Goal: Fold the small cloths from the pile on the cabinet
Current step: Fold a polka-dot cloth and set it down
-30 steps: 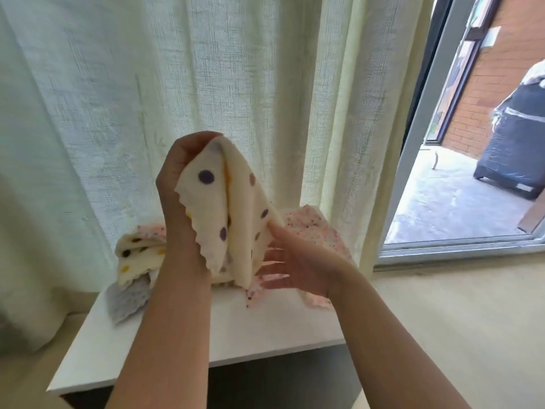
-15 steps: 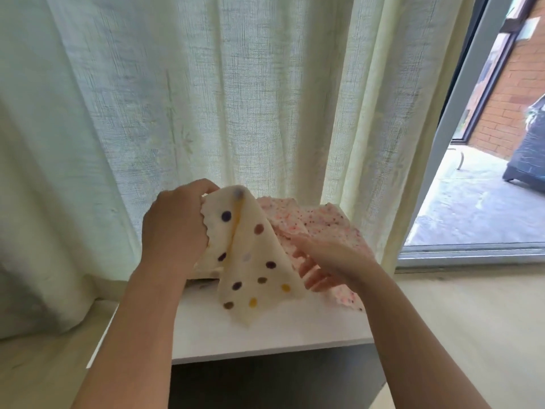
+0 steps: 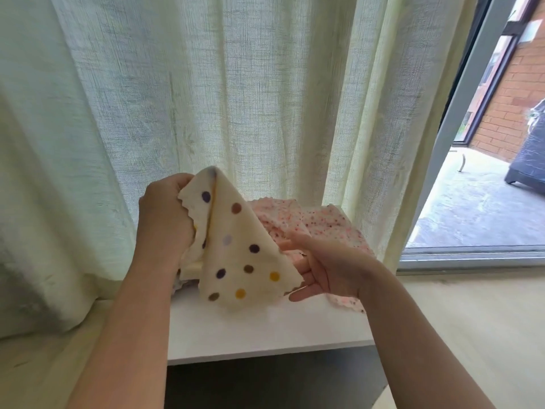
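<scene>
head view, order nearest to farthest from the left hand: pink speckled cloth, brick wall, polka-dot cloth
1. polka-dot cloth, gripped in the left hand
2. pink speckled cloth, on the cabinet, to the right
3. brick wall, outdoors, far right

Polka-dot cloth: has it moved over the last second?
Yes. The polka-dot cloth, gripped by the left hand, has dropped; its lower corner now hangs over the white cabinet top.

The cream cloth with coloured dots [image 3: 236,261] hangs draped, one corner down, over the white cabinet [image 3: 265,335]. Behind it a pink speckled cloth [image 3: 312,222] lies crumpled at the cabinet's back right.
</scene>
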A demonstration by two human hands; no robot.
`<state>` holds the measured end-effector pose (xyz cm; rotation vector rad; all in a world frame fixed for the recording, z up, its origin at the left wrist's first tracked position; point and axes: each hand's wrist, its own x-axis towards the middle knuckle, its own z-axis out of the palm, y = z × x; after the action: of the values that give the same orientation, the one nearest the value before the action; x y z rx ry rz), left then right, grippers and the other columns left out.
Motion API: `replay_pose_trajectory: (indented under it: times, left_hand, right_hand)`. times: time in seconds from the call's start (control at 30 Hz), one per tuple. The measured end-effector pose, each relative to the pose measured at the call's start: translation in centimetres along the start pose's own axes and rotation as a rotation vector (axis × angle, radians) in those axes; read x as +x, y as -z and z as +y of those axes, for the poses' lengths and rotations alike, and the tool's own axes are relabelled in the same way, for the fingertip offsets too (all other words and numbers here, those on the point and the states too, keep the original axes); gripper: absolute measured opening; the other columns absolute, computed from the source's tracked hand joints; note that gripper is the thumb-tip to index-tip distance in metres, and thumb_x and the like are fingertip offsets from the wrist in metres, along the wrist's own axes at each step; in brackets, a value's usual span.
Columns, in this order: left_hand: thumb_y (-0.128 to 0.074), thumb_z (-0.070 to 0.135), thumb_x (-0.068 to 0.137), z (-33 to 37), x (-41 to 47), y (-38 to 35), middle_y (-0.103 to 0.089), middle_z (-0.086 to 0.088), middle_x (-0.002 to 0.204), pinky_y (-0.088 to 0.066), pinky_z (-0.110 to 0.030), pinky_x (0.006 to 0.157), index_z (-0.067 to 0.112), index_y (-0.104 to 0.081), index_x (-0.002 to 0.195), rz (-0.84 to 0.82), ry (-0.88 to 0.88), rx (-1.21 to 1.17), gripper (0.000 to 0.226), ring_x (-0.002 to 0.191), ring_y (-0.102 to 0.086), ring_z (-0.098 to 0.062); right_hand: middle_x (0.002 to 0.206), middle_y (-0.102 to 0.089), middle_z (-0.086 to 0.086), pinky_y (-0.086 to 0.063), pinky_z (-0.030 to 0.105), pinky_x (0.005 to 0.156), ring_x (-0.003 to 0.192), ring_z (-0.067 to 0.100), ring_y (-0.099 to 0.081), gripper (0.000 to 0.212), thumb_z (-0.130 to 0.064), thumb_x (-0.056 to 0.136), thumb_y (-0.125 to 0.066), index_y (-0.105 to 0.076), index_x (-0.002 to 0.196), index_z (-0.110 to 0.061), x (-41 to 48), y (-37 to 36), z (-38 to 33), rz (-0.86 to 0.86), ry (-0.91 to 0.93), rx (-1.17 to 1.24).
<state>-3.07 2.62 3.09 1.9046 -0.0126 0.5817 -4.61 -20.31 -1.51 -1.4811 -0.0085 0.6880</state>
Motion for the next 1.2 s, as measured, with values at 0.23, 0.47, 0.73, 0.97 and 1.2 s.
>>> replay_pose_trajectory:
  times: [0.23, 0.47, 0.73, 0.97, 1.2]
  left_hand:
    - [-0.054, 0.015, 0.095, 1.0, -0.7, 0.0, -0.061, 0.004, 0.069, -0.049, -0.040, 0.072, 0.027, -0.067, 0.074, 0.003, 0.004, -0.099, 0.027, 0.073, -0.057, -0.020]
    - [-0.051, 0.004, 0.092, 1.3, -0.9, 0.1, -0.062, 0.000, 0.072, -0.049, -0.041, 0.074, 0.032, -0.068, 0.073, -0.055, 0.004, -0.123, 0.038, 0.075, -0.057, -0.023]
    - [-0.051, 0.006, 0.094, 1.6, -0.9, 0.2, -0.060, 0.002, 0.065, -0.046, -0.037, 0.070, 0.032, -0.070, 0.066, -0.074, -0.005, -0.200, 0.043, 0.071, -0.055, -0.021]
    - [-0.051, 0.004, 0.092, 1.3, -0.9, 0.4, -0.063, 0.001, 0.069, -0.048, -0.042, 0.074, 0.042, -0.071, 0.064, -0.104, -0.006, -0.205, 0.050, 0.074, -0.056, -0.023]
    - [-0.055, 0.010, 0.090, 2.1, -1.0, 1.4, -0.070, -0.001, 0.076, -0.056, -0.030, 0.068, 0.024, -0.076, 0.087, -0.223, 0.169, -0.522, 0.026, 0.076, -0.064, -0.024]
  right_hand:
    - [0.106, -0.072, 0.021, -0.059, 0.038, 0.082, 0.101, 0.033, -0.070, 0.067, -0.060, 0.098, -0.031, -0.039, 0.141, -0.010, 0.3, -1.0, 1.0, -0.034, -0.022, -0.125]
    - [0.112, -0.072, 0.014, -0.057, 0.041, 0.089, 0.109, 0.030, -0.068, 0.036, -0.033, 0.102, -0.049, -0.058, 0.127, -0.010, 0.6, -0.7, 1.3, 0.113, 0.099, 0.071]
    - [0.109, -0.072, 0.018, -0.057, 0.042, 0.091, 0.104, 0.032, -0.070, 0.030, -0.026, 0.099, -0.054, -0.064, 0.121, -0.008, 0.8, -0.7, 1.4, 0.119, 0.102, 0.073]
    - [0.101, -0.074, 0.009, -0.053, 0.036, 0.088, 0.094, 0.021, -0.071, 0.015, -0.018, 0.093, -0.062, -0.069, 0.106, -0.013, 1.4, 0.0, 1.8, 0.234, 0.277, 0.101]
    - [0.078, -0.069, 0.001, -0.048, 0.029, 0.078, 0.075, 0.014, -0.063, 0.006, -0.007, 0.088, -0.063, -0.066, 0.086, -0.012, 0.5, 0.3, 0.7, 0.419, 0.569, 0.450]
